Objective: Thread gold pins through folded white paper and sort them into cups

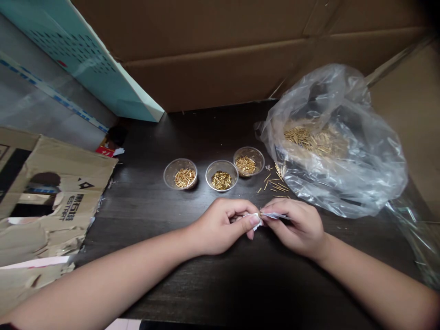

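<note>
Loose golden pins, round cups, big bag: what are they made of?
Loose golden pins: probably metal, brass or gold-plated, given their shiny glint. Round cups: likely smooth plastic, transparent with bright highlights. Big bag: apparently thin, glossy plastic film, clear and crinkled.

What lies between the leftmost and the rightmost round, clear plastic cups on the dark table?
Another round, clear plastic cup, holding short gold-coloured pieces; the head view shows it.

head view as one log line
left hand: pinching white scrap | right hand: pinching pale strip | three cups: gold pins inside | plastic bag: right
</note>
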Demonstrator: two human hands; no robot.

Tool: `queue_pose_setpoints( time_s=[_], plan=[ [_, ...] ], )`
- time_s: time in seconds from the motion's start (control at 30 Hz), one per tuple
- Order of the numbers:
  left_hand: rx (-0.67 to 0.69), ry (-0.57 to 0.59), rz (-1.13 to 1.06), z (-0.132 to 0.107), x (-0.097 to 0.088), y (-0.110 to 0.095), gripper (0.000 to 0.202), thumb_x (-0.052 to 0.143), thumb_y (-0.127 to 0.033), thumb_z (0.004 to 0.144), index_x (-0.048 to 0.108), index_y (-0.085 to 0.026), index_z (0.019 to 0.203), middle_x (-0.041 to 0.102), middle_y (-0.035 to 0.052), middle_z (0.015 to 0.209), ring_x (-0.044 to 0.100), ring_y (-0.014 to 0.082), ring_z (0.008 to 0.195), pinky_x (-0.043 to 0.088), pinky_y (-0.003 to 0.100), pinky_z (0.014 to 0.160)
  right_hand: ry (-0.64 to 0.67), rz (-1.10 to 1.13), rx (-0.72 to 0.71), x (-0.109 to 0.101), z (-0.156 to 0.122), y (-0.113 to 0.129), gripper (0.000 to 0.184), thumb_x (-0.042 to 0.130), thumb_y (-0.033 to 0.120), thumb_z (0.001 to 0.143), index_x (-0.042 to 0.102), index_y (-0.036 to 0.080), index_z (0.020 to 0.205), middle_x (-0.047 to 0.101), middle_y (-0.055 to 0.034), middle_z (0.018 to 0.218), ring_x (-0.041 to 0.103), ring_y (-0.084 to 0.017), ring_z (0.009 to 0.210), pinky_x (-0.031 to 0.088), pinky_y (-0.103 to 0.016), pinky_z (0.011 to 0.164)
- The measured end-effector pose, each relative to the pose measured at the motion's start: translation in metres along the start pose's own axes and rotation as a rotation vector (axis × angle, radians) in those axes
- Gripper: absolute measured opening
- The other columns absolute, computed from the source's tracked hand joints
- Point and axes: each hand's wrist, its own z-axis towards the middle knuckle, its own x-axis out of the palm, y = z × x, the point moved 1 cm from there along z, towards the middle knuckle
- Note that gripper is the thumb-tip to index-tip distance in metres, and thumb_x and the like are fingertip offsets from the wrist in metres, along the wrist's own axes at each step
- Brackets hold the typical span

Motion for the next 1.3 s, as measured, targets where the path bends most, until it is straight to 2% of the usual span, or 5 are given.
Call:
queue_pose_setpoints(
  time_s=[0.23,0.43,0.7,0.9,1.3],
  plan=[
    [-0.008,-0.013,0.042,-0.0009,-0.0004,0.0009,0.025,0.061,-0.033,0.096,0.066,-0.009,0.091,0.064,0.0009,0.070,0.049,0.0041,0.056,0.038,0.015,0.055,0.021,-0.049,-0.016,0.0009,-0.0014,0.0006,0.013,0.063,0.008,0.090,0.060,0.017,0.099,0.071,-0.0041,0.080,0.069,-0.014,0.070,0.056,-0.024,0.063],
    [0.031,-0.045,0.165,-0.0019,-0.0030,0.0040,0.024,0.059,-0.033,0.098,0.068,-0.011,0.093,0.064,0.0005,0.071,0.051,0.0056,0.059,0.038,0.017,0.057,0.032,-0.055,0.007,0.0034,-0.0004,-0.0001,0.012,0.062,0.007,0.090,0.060,0.017,0.097,0.071,-0.0044,0.081,0.069,-0.014,0.070,0.056,-0.025,0.063],
    [0.083,-0.098,0.280,-0.0024,-0.0027,0.0036,0.024,0.054,-0.030,0.099,0.070,-0.012,0.093,0.064,0.0003,0.071,0.055,0.0077,0.064,0.041,0.019,0.060,0.071,-0.008,0.153,-0.0021,0.0034,-0.0026,0.004,0.063,0.012,0.093,0.065,0.015,0.091,0.067,-0.0016,0.072,0.064,-0.011,0.062,0.052,-0.021,0.058],
    [0.054,-0.114,0.275,-0.0021,-0.0036,0.0040,0.026,0.054,-0.031,0.099,0.069,-0.012,0.091,0.064,-0.0003,0.070,0.051,0.0068,0.060,0.038,0.019,0.057,0.075,-0.046,0.072,-0.0024,0.0035,0.0001,0.006,0.062,0.011,0.091,0.064,0.016,0.094,0.070,-0.0032,0.076,0.066,-0.012,0.065,0.054,-0.023,0.060],
    [0.055,-0.124,0.276,-0.0004,-0.0020,0.0034,0.025,0.054,-0.031,0.099,0.068,-0.013,0.089,0.064,-0.0007,0.071,0.053,0.0076,0.064,0.041,0.021,0.061,0.042,-0.102,0.015,-0.0004,0.0017,0.0005,0.012,0.063,0.006,0.089,0.060,0.016,0.096,0.071,-0.0045,0.080,0.068,-0.013,0.068,0.055,-0.025,0.062]
  ],
)
